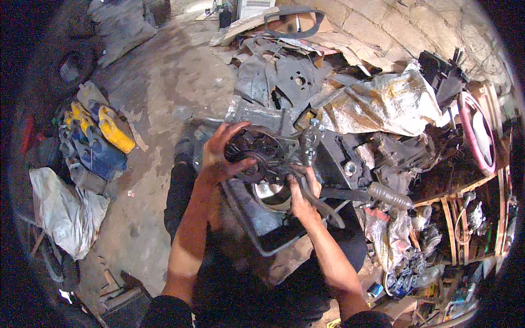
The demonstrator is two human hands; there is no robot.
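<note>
My left hand (228,156) wraps round a dark, round, greasy part (262,148) with a ridged inside, held up over a black metal housing (263,226) that has a round opening with a shiny inside. My right hand (302,192) is closed on a grey, curved, bar-like piece (328,210) at the lower right edge of that part; exactly what its fingertips touch is too small to tell. A clear plastic bottle (309,143) stands just beyond my right hand, and a dark hose with a ribbed grey end (389,194) lies to the right.
Cardboard sheets, grey offcuts (299,82) and a crumpled silver sheet (377,98) lie beyond the housing. A pink ring (476,132) and cluttered parts are at right. Yellow-and-blue bundles (93,128) and a white sack (65,210) lie on the concrete floor (139,218) at left.
</note>
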